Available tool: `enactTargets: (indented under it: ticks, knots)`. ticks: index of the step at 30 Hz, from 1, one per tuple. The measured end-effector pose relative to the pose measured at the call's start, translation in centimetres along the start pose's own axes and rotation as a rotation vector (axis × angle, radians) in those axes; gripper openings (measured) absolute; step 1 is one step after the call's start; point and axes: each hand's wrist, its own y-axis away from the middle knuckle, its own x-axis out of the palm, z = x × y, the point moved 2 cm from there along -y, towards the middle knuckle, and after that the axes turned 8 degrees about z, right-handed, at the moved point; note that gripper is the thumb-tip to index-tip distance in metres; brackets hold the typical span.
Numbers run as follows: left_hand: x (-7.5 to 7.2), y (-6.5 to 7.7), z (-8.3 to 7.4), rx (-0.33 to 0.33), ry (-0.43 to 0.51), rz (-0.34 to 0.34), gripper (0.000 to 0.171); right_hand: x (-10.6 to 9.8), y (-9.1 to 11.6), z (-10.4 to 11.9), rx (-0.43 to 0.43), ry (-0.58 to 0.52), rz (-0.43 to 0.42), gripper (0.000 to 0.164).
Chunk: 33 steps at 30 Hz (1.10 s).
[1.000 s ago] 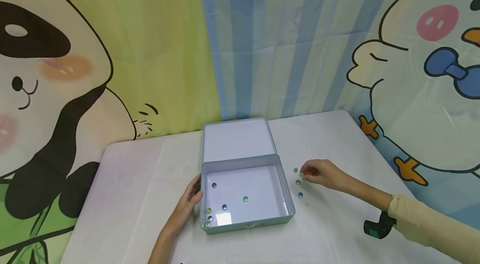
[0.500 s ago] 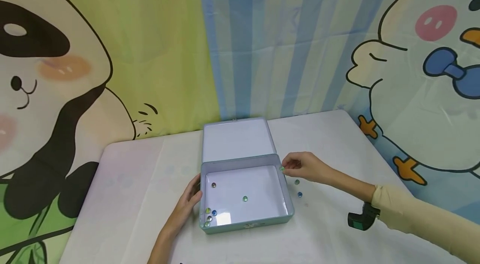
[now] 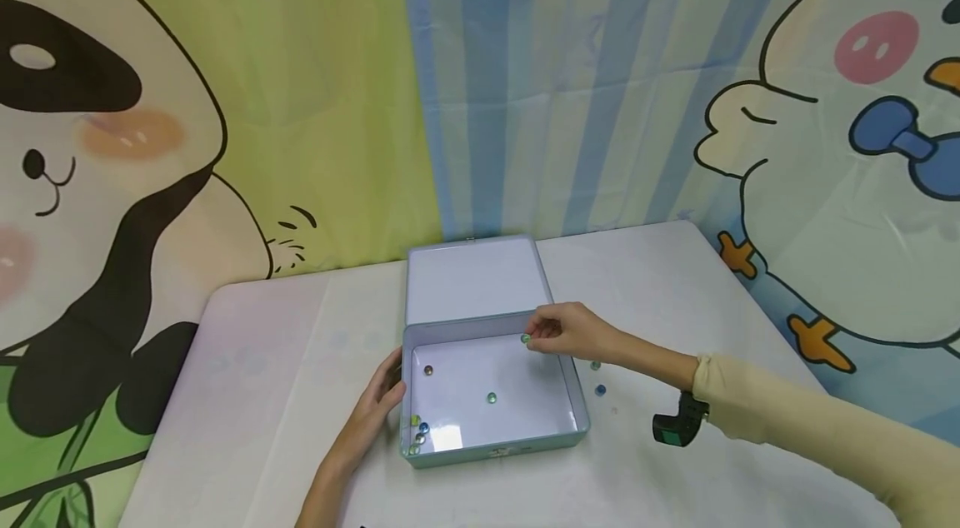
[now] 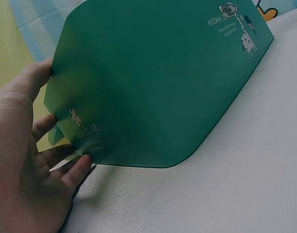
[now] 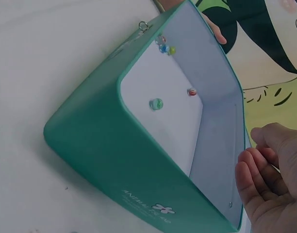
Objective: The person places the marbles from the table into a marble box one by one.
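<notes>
An open tin box, green outside and pale inside, lies on the table with its lid folded back. My left hand holds the box's left wall; the left wrist view shows the thumb and fingers on its edges. Over the box's back right part, my right hand pinches a green marble between thumb and fingertips. The right wrist view hides that marble. Inside the box are a green marble, a brownish-red marble and several marbles bunched in the front left corner, including a blue marble.
Right of the box, a green marble and a blue marble lie on the white table. The lid lies behind the box. Cartoon-printed curtains stand beyond the table.
My right hand has lifted a green marble from the table and carried it left over the box wall. The blue marble inside has rolled left to the corner group. My left hand stays put.
</notes>
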Motion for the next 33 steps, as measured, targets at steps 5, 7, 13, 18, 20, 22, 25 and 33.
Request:
enactTargets:
  ticks: [5,7,13,18,20,22,25,33]
  knots:
    - [-0.1,0.0,0.0,-0.004,0.001,-0.002,0.054,0.5,-1.3,0.1,-0.003,0.009,0.020,0.012]
    - [-0.1,0.0,0.0,-0.004,0.003,-0.004,0.055,0.7,-1.7,0.1,-0.007,0.013,0.037,0.013]
    - [-0.2,0.1,0.1,-0.010,0.009,-0.002,0.055,1.8,-3.4,-0.2,-0.012,0.070,0.107,0.012]
    - [-0.1,0.0,0.1,-0.004,0.007,0.003,0.055,3.0,-5.0,0.0,-0.038,0.163,0.182,0.009]
    - [-0.1,-0.1,0.1,0.002,0.011,0.006,0.055,3.6,-5.7,0.0,-0.036,0.193,0.218,0.008]
    - [0.0,-0.1,0.0,0.010,0.015,0.011,0.055,4.2,-6.3,0.0,-0.020,0.218,0.253,0.008]
    - [0.1,-0.2,-0.1,0.018,0.022,0.023,0.055,5.2,-7.1,-0.1,0.005,0.231,0.294,0.007]
    - [-0.1,0.0,-0.1,0.024,0.025,0.011,0.055,6.8,-8.8,-0.3,0.037,0.268,0.315,0.006]
